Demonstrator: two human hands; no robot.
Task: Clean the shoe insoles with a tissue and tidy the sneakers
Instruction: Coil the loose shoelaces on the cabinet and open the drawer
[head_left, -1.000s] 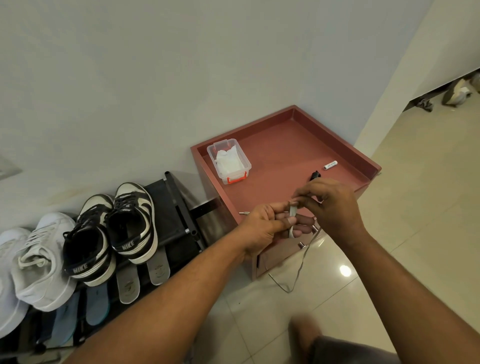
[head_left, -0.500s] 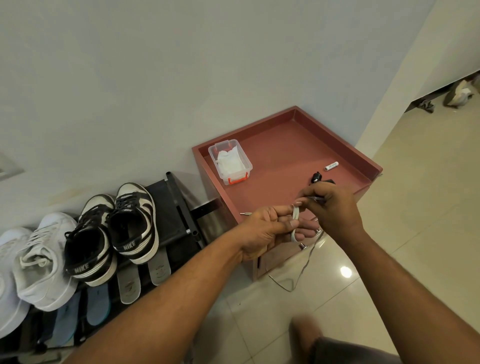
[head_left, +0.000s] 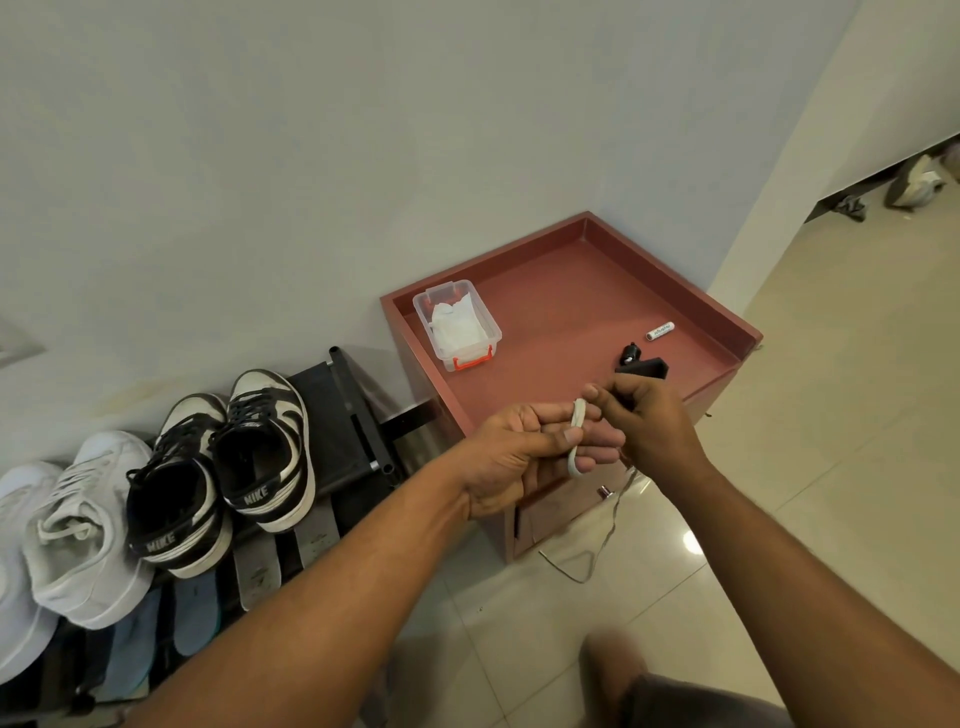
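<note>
A white cord (head_left: 576, 436) is wound in loops around the fingers of my left hand (head_left: 524, 452), which grips it. My right hand (head_left: 649, 421) pinches the same cord beside the loops; its free end (head_left: 602, 545) trails down to the floor. A clear plastic box with an orange clasp (head_left: 457, 325) holding white tissue sits on the red cabinet top (head_left: 561, 312). On the black shoe rack (head_left: 337, 410) at left stand two black-and-white sneakers (head_left: 223, 467) and white sneakers (head_left: 78, 530). Grey and blue insoles (head_left: 254, 566) stick out from under them.
A battery (head_left: 660, 331) and a small black object (head_left: 641, 364) lie on the cabinet top near my right hand. The cabinet stands against the white wall in a corner. Glossy beige floor tiles (head_left: 805, 467) spread to the right. Shoes (head_left: 914, 182) lie far off at upper right.
My right hand has dropped slightly and carried the cord around my left fingers, adding to the loops. The trailing cord on the floor is shorter. Shoes and box have not moved.
</note>
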